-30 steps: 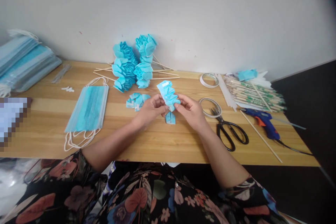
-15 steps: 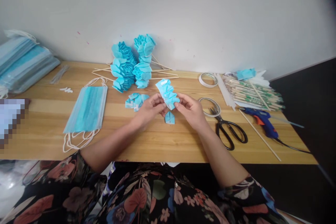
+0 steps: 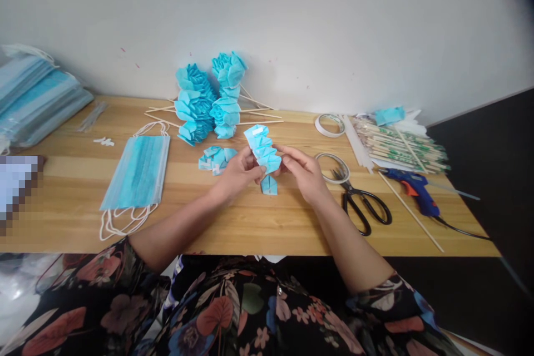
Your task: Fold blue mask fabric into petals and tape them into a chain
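Note:
A pleated blue fabric strip [image 3: 262, 147] with a small white patch at its top is held up over the middle of the table. My left hand [image 3: 237, 177] pinches its lower left part, thumb on the front face. At the strip's right edge, my right hand [image 3: 305, 174] has its fingers closed on the border, some of them hidden behind it. Just below the strip lies a small folded blue piece [image 3: 269, 186]. Several similar folded blue pieces [image 3: 214, 159] are heaped beside my left hand's fingers.
Blue fabric flowers [image 3: 194, 103] on sticks lean at the back. Face masks [image 3: 137, 172] lie left, with a bagged mask stack [image 3: 41, 105] beyond. To the right are scissors [image 3: 354, 192], tape rolls [image 3: 329, 125], a bundle of sticks [image 3: 396, 147] and a glue gun [image 3: 417, 189].
My right thumb has slid off the front of the strip to its right edge. The strip has shifted slightly left, showing more of its pleats. My left hand keeps its hold.

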Demonstrator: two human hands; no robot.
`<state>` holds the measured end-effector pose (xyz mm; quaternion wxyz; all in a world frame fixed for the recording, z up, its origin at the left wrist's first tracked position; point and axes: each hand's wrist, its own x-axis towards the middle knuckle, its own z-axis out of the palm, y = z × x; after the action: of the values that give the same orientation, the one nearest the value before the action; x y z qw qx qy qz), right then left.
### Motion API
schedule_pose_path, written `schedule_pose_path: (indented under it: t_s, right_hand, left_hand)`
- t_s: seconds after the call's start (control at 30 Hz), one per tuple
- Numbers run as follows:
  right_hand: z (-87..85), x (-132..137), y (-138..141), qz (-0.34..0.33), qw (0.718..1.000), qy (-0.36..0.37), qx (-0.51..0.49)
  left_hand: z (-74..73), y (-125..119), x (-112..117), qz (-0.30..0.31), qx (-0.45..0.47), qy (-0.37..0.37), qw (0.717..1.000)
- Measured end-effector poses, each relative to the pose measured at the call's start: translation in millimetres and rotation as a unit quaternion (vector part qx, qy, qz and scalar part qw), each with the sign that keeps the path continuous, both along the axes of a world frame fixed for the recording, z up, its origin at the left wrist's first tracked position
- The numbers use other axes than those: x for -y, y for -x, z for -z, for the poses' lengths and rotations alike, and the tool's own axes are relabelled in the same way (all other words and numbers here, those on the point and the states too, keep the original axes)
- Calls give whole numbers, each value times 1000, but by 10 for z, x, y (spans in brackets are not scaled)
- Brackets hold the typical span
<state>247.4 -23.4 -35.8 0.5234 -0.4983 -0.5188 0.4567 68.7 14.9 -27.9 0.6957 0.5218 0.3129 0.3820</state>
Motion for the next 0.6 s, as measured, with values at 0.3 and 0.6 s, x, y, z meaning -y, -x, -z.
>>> schedule_pose_path:
  t_s: [0.3,0.6]
  right_hand:
    - [-12,-8,19,-37,999,1,7]
    - [38,-34,14,-39,999,-14,23]
  left_hand:
    - [-27,-9,15,15,-12,6,1000]
    - [-8,3,15,8,-42,0,999]
